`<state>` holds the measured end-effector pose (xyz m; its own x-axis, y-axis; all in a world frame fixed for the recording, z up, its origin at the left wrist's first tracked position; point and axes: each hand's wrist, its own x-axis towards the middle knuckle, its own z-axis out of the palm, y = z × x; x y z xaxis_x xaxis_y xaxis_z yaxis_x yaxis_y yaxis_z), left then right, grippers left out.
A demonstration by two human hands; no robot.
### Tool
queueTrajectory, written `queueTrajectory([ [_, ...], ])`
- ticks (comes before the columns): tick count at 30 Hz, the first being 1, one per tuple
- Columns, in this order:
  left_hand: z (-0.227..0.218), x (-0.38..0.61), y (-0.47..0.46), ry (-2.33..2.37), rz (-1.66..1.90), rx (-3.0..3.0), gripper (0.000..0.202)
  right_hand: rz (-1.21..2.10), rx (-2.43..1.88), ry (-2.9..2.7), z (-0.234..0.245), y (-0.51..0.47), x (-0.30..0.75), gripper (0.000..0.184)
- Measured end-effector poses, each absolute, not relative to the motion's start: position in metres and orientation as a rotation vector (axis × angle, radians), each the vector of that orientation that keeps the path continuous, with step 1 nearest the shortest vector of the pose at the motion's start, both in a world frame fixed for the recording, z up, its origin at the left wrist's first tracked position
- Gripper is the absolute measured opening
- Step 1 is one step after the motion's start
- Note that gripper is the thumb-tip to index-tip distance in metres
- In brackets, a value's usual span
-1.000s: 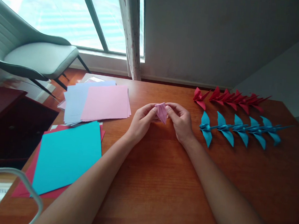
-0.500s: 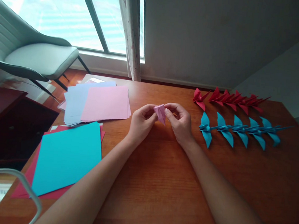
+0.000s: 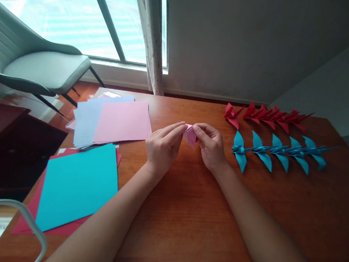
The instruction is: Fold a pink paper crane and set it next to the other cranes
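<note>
A small folded piece of pink paper (image 3: 190,137) is held between both hands above the middle of the wooden table (image 3: 181,221). My left hand (image 3: 163,145) pinches it from the left, with the back of the hand turned up and the thumb mostly hidden. From the other side my right hand (image 3: 212,146) grips its upper right edge between thumb and fingers. The paper narrows to a point at the bottom. Right of my right hand lies a row of blue origami cranes (image 3: 262,151), and behind it a row of red origami cranes (image 3: 267,116).
Left of my hands lie pink paper sheets (image 3: 123,122) over pale blue sheets (image 3: 85,123). Nearer are blue sheets (image 3: 79,186) on red ones (image 3: 26,220). A chair (image 3: 48,69) stands by the window, and a grey curved bar (image 3: 29,216) crosses the lower left.
My left hand has rolled over, so its back now faces up and its fingers cover the paper's upper left. The pink paper has turned slightly and shifted a little right.
</note>
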<state>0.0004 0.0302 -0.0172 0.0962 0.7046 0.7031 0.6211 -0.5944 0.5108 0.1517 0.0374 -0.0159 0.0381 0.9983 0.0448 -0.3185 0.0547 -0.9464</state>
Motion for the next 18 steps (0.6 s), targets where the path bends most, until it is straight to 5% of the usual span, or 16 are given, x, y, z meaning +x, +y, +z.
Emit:
queueTrajectory([
  [18,-0.0212,-0.0035,0.0287,1.398,1.482,2.371,0.027,1.479,-0.926,-0.743,-0.0088,0.0358,0.1487,0.014],
])
